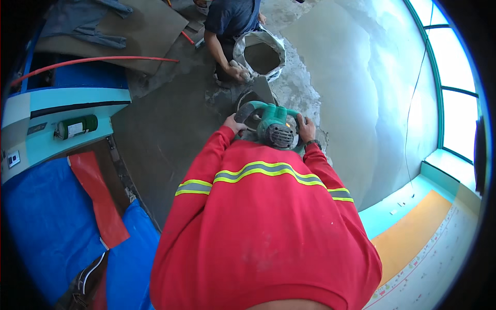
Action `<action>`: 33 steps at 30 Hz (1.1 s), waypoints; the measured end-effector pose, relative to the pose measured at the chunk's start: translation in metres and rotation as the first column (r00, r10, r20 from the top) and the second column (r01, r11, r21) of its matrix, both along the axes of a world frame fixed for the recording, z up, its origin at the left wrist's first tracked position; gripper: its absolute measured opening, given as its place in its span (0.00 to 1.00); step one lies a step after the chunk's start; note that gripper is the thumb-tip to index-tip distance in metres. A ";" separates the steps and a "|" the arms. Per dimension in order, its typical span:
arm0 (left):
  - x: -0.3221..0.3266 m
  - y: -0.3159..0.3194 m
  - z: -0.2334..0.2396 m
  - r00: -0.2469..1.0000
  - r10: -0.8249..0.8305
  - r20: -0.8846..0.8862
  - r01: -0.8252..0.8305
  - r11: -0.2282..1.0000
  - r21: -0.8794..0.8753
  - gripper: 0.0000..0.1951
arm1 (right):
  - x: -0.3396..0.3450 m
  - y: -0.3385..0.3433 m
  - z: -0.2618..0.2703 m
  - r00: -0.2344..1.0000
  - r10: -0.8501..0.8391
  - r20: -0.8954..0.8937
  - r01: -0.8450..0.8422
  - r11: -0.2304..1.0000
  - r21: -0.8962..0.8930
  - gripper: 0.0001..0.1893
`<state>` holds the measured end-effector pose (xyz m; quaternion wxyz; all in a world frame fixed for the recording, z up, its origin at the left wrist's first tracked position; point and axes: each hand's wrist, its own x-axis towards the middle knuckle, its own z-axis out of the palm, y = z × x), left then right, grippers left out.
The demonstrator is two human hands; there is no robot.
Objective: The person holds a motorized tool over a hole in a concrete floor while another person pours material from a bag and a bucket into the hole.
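Note:
A green electric mixer (pixel 276 126) with a dark vented motor housing is held upright before my chest, over a round bucket (pixel 241 101). On its left handle my left hand (pixel 235 124) is closed. The right handle is in the grip of my right hand (pixel 307 130), with a dark watch at the wrist. The mixer and my arms hide most of the bucket and what is in it. Just beyond, a co-worker's gloved hand (pixel 241 72) touches a flat grey trowel or scoop (pixel 263 90) at the bucket's far rim, beside an open white sack (pixel 282 62) of grey powder.
The co-worker (pixel 232 23) stands at the far side of the bucket. Grey screeded floor (pixel 166 135) lies left, with smooth wet-looking floor (pixel 341 97) to the right. A red pipe (pixel 116 58), blue tarpaulin (pixel 46 217) and wall-side fire extinguisher (pixel 77 127) are at the left; green-framed windows (pixel 440 97) stand right.

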<state>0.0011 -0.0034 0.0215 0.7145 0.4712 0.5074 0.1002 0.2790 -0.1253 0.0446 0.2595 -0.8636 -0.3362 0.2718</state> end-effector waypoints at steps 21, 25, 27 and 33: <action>-0.008 0.000 -0.012 0.997 0.072 -0.017 -0.073 0.997 -0.026 0.16 | 0.007 0.026 0.007 0.996 0.037 -0.085 -0.033 0.998 0.048 0.31; -0.007 0.001 -0.010 0.999 0.015 -0.046 -0.019 0.996 -0.089 0.19 | 0.020 0.021 -0.028 0.986 0.137 0.098 -0.140 0.990 0.024 0.30; -0.002 0.009 -0.006 1.000 0.006 -0.009 -0.006 0.996 -0.088 0.18 | 0.026 0.023 -0.045 0.943 0.182 0.277 -0.224 0.967 0.125 0.27; -0.002 0.004 -0.002 1.000 0.000 -0.004 0.000 0.999 0.033 0.17 | 0.017 0.009 -0.044 1.000 -0.011 0.026 0.006 0.983 0.182 0.28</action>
